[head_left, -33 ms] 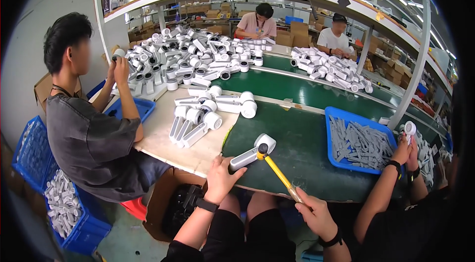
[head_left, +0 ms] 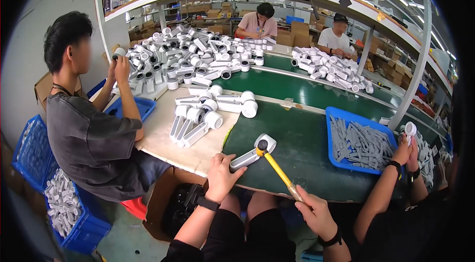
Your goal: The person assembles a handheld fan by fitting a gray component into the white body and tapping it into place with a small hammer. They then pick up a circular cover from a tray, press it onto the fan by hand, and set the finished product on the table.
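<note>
My left hand (head_left: 222, 175) grips the near end of a white device with a round head and a grey-panelled handle (head_left: 244, 161), which lies tilted at the near edge of the green work surface. Its round head points away from me. In my right hand (head_left: 316, 212) is a mallet (head_left: 280, 172) with a yellow handle and a dark head. The mallet's head overlaps the join of the device's handle and round head; whether they touch I cannot tell. My left fingers and thumb cover the handle's near end.
Similar white devices (head_left: 195, 117) lie on the pale board at left, with a large heap (head_left: 198, 56) behind. A blue tray (head_left: 341, 165) of grey strips stands right. Co-workers sit at left (head_left: 89, 128), right and across. Below is a cardboard box (head_left: 157, 212) holding black parts.
The mallet's head has shifted slightly away from me, toward the device's round head. My left hand and the device have barely moved.
</note>
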`<state>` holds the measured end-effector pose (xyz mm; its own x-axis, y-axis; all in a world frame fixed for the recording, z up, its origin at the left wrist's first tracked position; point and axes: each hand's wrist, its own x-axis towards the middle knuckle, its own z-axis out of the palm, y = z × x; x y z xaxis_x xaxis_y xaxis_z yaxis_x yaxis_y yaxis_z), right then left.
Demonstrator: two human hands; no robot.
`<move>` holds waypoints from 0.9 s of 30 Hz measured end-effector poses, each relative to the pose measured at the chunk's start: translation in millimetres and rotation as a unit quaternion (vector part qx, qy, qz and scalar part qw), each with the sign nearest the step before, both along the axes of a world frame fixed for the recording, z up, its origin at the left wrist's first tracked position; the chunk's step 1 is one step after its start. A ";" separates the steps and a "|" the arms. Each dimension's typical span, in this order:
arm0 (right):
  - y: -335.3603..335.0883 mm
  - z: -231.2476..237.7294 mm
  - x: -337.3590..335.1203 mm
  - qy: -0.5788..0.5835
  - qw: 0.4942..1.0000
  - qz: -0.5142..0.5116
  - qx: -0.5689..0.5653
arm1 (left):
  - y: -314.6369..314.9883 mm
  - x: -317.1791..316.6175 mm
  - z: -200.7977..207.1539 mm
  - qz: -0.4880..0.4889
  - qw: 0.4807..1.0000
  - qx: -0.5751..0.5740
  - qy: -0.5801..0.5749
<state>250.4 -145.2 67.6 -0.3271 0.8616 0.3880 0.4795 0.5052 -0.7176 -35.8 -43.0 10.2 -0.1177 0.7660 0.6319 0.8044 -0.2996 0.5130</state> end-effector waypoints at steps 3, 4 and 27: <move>2.5 1.7 -17.7 0.038 0.999 -0.017 0.011 | 17.2 -9.6 -14.9 -0.141 0.975 -0.094 -0.147; 6.6 -4.1 -23.3 0.036 0.999 -0.018 0.011 | 20.3 -4.9 -16.1 -0.153 0.965 -0.104 -0.183; -1.5 -12.7 -34.5 -0.015 0.999 0.021 -0.048 | 12.2 2.7 -15.9 -0.097 0.975 -0.098 -0.173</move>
